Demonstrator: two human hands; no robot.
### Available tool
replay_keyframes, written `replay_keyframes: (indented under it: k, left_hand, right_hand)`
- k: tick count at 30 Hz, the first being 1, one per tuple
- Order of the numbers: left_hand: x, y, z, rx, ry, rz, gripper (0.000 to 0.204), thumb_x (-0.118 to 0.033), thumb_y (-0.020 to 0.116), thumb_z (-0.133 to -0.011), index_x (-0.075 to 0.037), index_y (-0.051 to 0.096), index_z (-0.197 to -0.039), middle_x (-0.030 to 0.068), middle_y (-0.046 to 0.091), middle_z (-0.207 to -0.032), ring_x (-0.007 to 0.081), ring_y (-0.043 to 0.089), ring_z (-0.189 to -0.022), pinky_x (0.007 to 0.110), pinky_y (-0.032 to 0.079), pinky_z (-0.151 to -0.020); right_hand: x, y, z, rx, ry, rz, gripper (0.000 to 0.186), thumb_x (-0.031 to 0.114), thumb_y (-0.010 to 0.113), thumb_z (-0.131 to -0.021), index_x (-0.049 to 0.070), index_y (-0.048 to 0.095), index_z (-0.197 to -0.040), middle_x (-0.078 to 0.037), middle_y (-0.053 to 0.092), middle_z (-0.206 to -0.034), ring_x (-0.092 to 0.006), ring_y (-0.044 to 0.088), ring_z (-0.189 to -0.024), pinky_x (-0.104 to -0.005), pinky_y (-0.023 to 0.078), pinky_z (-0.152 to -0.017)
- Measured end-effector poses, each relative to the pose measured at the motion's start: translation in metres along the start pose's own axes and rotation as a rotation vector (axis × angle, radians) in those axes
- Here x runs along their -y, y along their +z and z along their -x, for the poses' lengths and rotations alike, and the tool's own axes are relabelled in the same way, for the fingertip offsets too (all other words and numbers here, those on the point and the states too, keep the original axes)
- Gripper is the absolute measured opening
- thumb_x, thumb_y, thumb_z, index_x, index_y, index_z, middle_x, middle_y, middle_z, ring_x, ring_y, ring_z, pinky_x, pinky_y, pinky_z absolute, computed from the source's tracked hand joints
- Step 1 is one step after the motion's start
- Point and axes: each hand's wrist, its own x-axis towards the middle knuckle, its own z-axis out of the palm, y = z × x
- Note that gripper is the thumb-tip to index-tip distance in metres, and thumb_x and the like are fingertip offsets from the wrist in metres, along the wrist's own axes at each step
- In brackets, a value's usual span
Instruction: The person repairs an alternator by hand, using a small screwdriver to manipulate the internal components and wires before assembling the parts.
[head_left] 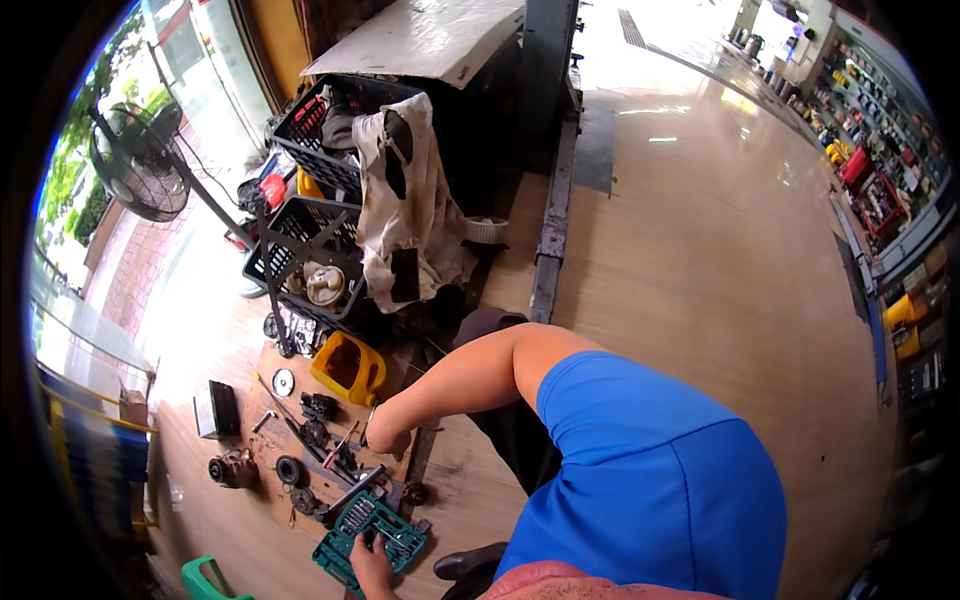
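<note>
Bright daylight is pouring in by the glass (225,75) on the left, the tan floor (700,280) is shining, and full shelves (885,130) are standing on the right

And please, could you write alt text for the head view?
A person in a blue shirt has the left hand at an open green tool case and the right hand close to dark mechanical parts. A yellow container lies nearby.

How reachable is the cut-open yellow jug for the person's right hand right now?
Likely yes: the yellow jug sits just beyond the right hand, close by the wrist, with nothing visible blocking the way. Whether that hand is gripping something, I can't tell.
</note>
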Motion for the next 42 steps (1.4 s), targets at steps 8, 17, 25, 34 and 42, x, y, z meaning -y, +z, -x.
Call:
replay_keyframes:
  k: [8,17,25,34,42]
  left_hand:
    - [0.004,0.016,-0.002,0.075,-0.029,-0.08,0.029,-0.017,0.068,-0.088,0.004,0.065,-0.108,0.0238,0.07,-0.098,0.0389,0.067,-0.092,0.041,0.052,-0.081]
    - [-0.016,0.025,-0.009,0.126,-0.031,-0.136,0.035,-0.019,0.069,-0.086,0.004,0.064,-0.111,0.0252,0.069,-0.103,0.0409,0.065,-0.099,0.044,0.052,-0.085]
    - [-0.01,0.029,-0.004,0.132,-0.049,-0.17,0.034,-0.019,0.07,-0.086,0.004,0.064,-0.11,0.025,0.069,-0.102,0.0414,0.065,-0.099,0.044,0.052,-0.085]
    - [-0.024,0.027,-0.006,0.135,-0.027,-0.177,0.035,-0.019,0.07,-0.087,0.005,0.064,-0.111,0.0247,0.069,-0.103,0.0413,0.065,-0.1,0.043,0.051,-0.085]
    - [-0.029,0.021,0.004,0.122,-0.037,-0.199,0.033,-0.018,0.069,-0.087,0.004,0.064,-0.111,0.0248,0.068,-0.103,0.0417,0.064,-0.1,0.044,0.051,-0.085]
  right_hand:
    - [0.006,-0.007,-0.029,-0.004,-0.01,-0.007,0.035,0.036,0.068,-0.087,0.007,0.074,-0.104,-0.019,0.07,-0.102,-0.0361,0.065,-0.098,-0.0452,0.052,-0.085]
    - [-0.005,-0.021,-0.009,-0.021,0.043,-0.076,0.038,0.034,0.068,-0.087,0.003,0.072,-0.108,-0.019,0.07,-0.103,-0.0368,0.065,-0.098,-0.0457,0.052,-0.085]
    - [-0.01,-0.033,0.014,-0.07,0.072,-0.113,0.038,0.034,0.066,-0.09,-0.001,0.072,-0.104,-0.022,0.069,-0.102,-0.0376,0.065,-0.1,-0.0454,0.052,-0.087]
    - [-0.019,-0.006,-0.014,-0.053,0.06,-0.098,0.042,0.037,0.067,-0.086,-0.001,0.073,-0.102,-0.022,0.07,-0.099,-0.0378,0.066,-0.094,-0.0443,0.052,-0.085]
    - [-0.003,-0.02,-0.011,-0.032,0.034,-0.052,0.036,0.032,0.067,-0.089,0.0,0.073,-0.104,-0.022,0.069,-0.103,-0.0367,0.065,-0.098,-0.044,0.051,-0.087]
